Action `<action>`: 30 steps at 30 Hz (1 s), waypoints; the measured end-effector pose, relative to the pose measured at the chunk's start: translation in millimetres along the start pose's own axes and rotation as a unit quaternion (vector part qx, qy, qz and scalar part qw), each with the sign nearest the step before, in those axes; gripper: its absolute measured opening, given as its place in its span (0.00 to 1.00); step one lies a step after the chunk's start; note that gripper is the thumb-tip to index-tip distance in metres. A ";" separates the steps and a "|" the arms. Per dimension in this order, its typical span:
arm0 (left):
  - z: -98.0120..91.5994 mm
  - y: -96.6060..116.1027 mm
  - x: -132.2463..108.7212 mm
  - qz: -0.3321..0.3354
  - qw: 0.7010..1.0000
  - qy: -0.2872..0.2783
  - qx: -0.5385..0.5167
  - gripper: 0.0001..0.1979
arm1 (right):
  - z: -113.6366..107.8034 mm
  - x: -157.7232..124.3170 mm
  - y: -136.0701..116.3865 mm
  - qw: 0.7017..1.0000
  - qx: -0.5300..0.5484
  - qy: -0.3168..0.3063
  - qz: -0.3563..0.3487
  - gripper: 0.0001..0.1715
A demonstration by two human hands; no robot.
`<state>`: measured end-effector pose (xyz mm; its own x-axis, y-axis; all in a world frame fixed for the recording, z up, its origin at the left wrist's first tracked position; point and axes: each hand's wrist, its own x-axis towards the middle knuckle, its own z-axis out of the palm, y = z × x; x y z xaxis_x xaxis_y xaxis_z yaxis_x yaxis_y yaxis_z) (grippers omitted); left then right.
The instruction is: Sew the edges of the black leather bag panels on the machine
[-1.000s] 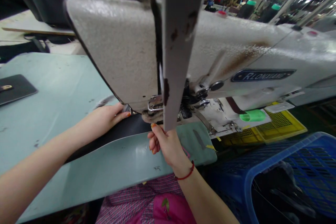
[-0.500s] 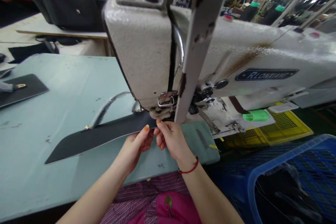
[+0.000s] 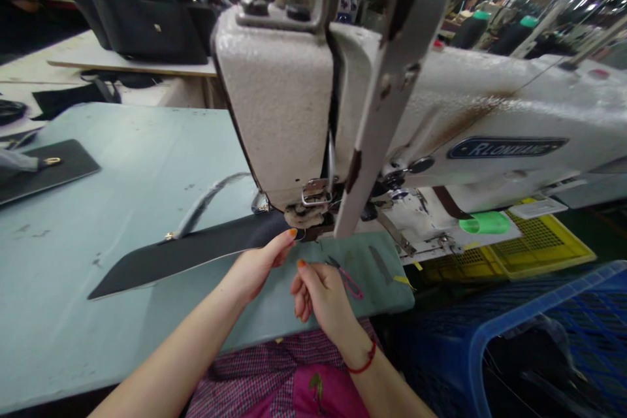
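Note:
A long dark panel (image 3: 186, 253) with a pale edge lies on the green table, its right end by the needle area of the sewing machine (image 3: 274, 98). My left hand (image 3: 262, 264) pinches the panel's near edge at that right end, thumb on top. A zipper strip (image 3: 200, 206) with a metal pull curves up from the panel's far edge. My right hand (image 3: 318, 290) is off the panel, nearer my body, with its fingers curled together; whether something small is between them cannot be made out. Pink-handled snips (image 3: 349, 279) lie just right of it.
Another dark panel with a zipper pull (image 3: 63, 166) lies at the left. Black bags (image 3: 142, 26) stand on a board behind. Yellow crates (image 3: 548, 241) and a blue basket (image 3: 475, 339) holding dark pieces are at the right. A lever (image 3: 377, 111) hangs before the machine head.
My right hand has let go of the panel's edge and moved down toward my body, and the pink snips now show. The view has shifted slightly.

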<state>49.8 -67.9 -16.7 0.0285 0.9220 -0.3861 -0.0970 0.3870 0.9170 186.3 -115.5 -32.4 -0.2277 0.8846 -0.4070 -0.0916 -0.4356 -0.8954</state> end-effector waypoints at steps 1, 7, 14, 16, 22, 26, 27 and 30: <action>0.9 2.1 0.9 -0.006 1.000 -0.017 -0.007 0.24 | -0.8 -2.7 8.9 1.000 -0.005 -0.004 0.018 0.34; -0.8 2.9 9.9 -0.010 0.998 -0.049 -0.038 0.22 | -7.1 -8.1 45.5 0.997 -0.022 0.000 0.073 0.35; -2.7 -0.4 21.6 -0.003 0.995 -0.051 -0.084 0.18 | -6.6 -8.7 50.8 0.996 -0.052 -0.002 0.074 0.33; -0.8 1.2 22.7 -0.001 0.994 -0.045 -0.103 0.17 | -6.4 -9.2 52.0 0.996 -0.055 -0.007 0.075 0.33; 8.9 -0.7 18.7 -0.006 0.990 0.012 -0.137 0.17 | -8.2 -8.8 55.3 0.995 -0.068 -0.017 0.074 0.34; 20.2 -5.0 14.1 0.009 0.981 0.063 -0.181 0.18 | -9.4 -8.6 55.7 0.994 -0.075 -0.023 0.074 0.34; 24.1 -5.6 12.6 0.013 0.978 0.070 -0.194 0.18 | -9.8 -8.5 56.3 0.994 -0.077 -0.025 0.070 0.34; 37.4 -7.3 6.3 0.018 0.970 0.115 -0.212 0.17 | -10.6 -8.1 59.6 0.994 -0.083 -0.030 0.061 0.33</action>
<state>87.9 -64.6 -22.1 -0.2000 0.8889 -0.4121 -0.4961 0.2708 0.8249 193.0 -146.9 -84.4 -0.2844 0.8133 -0.5075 0.1006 -0.5011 -0.8595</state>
